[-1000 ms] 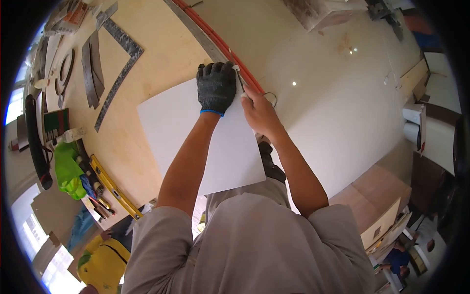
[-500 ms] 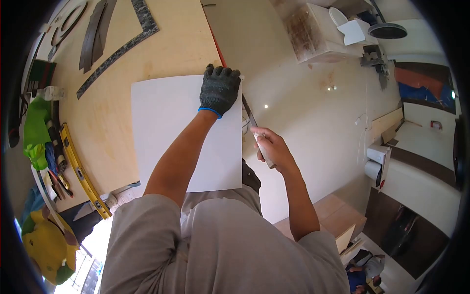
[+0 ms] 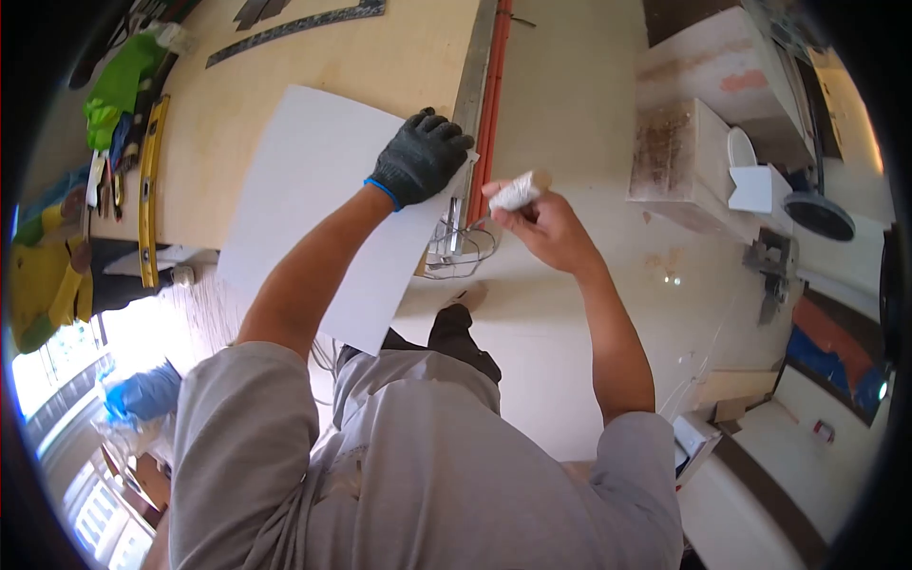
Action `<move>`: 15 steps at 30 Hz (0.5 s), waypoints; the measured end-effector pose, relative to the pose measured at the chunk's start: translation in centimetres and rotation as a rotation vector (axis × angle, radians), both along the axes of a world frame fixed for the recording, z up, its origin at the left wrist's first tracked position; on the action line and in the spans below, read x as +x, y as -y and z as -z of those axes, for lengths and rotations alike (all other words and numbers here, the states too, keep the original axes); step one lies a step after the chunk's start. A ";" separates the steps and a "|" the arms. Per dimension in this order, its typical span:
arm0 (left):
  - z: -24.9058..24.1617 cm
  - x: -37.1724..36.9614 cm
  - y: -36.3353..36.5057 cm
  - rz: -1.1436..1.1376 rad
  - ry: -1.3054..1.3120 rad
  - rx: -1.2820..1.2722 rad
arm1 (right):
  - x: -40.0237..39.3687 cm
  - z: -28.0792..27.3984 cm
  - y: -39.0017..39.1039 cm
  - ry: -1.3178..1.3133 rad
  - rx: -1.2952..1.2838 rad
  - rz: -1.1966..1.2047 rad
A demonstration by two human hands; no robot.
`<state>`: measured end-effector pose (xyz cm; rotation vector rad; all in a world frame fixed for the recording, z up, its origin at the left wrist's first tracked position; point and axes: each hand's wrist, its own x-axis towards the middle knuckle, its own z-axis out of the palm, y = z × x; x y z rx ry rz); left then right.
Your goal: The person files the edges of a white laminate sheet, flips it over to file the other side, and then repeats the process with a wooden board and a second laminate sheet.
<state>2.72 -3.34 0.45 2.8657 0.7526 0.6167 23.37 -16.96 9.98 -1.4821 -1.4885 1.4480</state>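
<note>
A white rectangular sheet (image 3: 323, 209) lies slanted on the wooden worktable, its near corner jutting past the edge toward my waist. My left hand (image 3: 424, 157), in a dark knitted glove with a blue cuff, grips the sheet by its far right corner, fingers curled over the edge. Bare and closed, my right hand (image 3: 549, 228) holds a file by its white-wrapped handle (image 3: 520, 191), just right of the sheet. The file's blade is mostly hidden now; it showed as long, flat and dark a moment ago.
On the worktable (image 3: 399, 62) are a dark speckled strip (image 3: 294, 33), a yellow spirit level (image 3: 152, 190) and a green cloth (image 3: 119, 85). Red and metal bars (image 3: 489, 85) run along its right edge. Looped wire (image 3: 475, 255) hangs near my foot. White boxes stand at right.
The sheet has turned, its near end swinging left. My right hand has risen and tilted the file, so its handle end now points up and away. The view has shifted too.
</note>
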 end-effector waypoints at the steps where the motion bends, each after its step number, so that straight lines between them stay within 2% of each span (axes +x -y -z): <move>1: 0.4 0.0 -0.1 0.006 0.055 -0.032 | 0.4 0.9 -1.0 -0.021 0.115 -0.005; 2: 0.2 -0.2 0.1 0.000 0.056 -0.039 | 1.0 0.4 -2.5 0.076 0.117 -0.074; 4: -0.4 -0.1 0.0 0.009 0.059 -0.046 | 1.9 1.4 -5.2 0.022 0.126 -0.067; 7: -0.2 0.1 -0.3 0.011 0.054 -0.070 | 2.1 2.4 -8.3 -0.390 0.038 0.083; 11: -0.3 0.0 -0.2 0.009 0.054 -0.044 | 0.4 5.5 -11.4 -0.418 0.178 0.278; 15: 0.0 -0.1 -0.2 -0.012 0.033 -0.036 | -0.9 6.7 -13.1 -0.322 0.257 0.338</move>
